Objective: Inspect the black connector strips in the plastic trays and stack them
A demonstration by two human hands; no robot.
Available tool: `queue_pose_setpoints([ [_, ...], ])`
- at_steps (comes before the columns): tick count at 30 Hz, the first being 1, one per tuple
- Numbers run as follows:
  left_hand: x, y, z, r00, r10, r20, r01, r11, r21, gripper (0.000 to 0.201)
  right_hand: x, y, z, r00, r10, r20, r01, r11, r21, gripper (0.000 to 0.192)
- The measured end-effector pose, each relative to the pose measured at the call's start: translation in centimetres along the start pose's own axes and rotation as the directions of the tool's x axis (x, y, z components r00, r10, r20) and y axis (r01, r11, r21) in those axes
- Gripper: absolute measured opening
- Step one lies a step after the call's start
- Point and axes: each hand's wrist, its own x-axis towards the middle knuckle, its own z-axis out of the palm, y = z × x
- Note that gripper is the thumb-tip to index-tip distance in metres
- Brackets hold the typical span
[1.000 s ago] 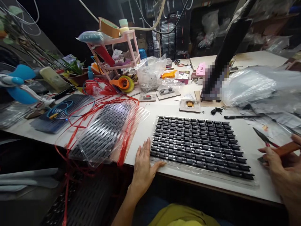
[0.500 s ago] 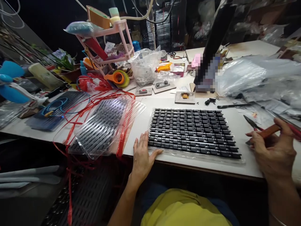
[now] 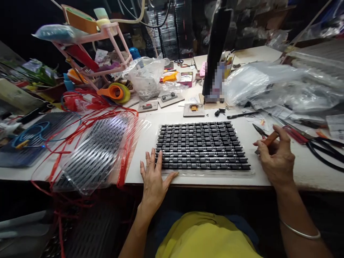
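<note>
A clear plastic tray (image 3: pixel 209 173) lies flat on the white table, filled with rows of small black parts (image 3: pixel 201 147) that have silvery pins. At its left front corner rests my left hand (image 3: pixel 154 179), fingers spread flat and fingertips on the tray's edge, gripping nothing. My right hand (image 3: pixel 279 161) is closed around a brown-handled tool (image 3: pixel 271 139) just right of the tray. Only a bit of the tool's flat greyish end shows under the fingers, so its exact kind is unclear. Dark-jawed pliers (image 3: pixel 259 131) lie right behind that hand.
Black-handled scissors (image 3: pixel 319 143) lie at the right. Stacked clear trays (image 3: pixel 96 147) with red plastic ribbon (image 3: pixel 126 157) are on the left. Behind stand a pink rack (image 3: pixel 118 43), a black upright post (image 3: pixel 216 50) and plastic bags (image 3: pixel 263 82). The table's front edge runs before me.
The view has turned right, so the scene shifts left and the scissors come fully into sight. My left fingers are spread wider at the tray's edge. My right hand still holds the brown-handled tool.
</note>
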Motion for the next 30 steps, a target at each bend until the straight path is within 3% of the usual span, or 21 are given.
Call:
queue_pose_setpoints([
  [8,0.6,2.4,0.7,0.994,0.111,-0.008,-0.111,0.993,0.038,0.077,0.0,0.1,0.0,1.000,0.011,0.018,-0.011,0.999,0.041,0.060],
  [14,1.5,5.4,1.6,0.978,0.208,-0.012,-0.208,0.978,0.032,0.074,0.1,-0.3,-0.4,0.999,0.033,0.007,-0.034,0.986,0.162,0.058],
  [25,2.9,12.2,3.6,0.915,0.402,0.021,-0.403,0.915,0.029,0.064,0.1,0.1,-0.6,0.997,0.026,0.073,-0.047,0.955,0.293,0.056],
  [30,4.6,14.4,3.5,0.871,0.476,0.123,-0.485,0.873,0.057,0.074,0.2,0.0,-0.7,0.996,-0.026,0.087,0.000,0.957,0.289,0.053],
])
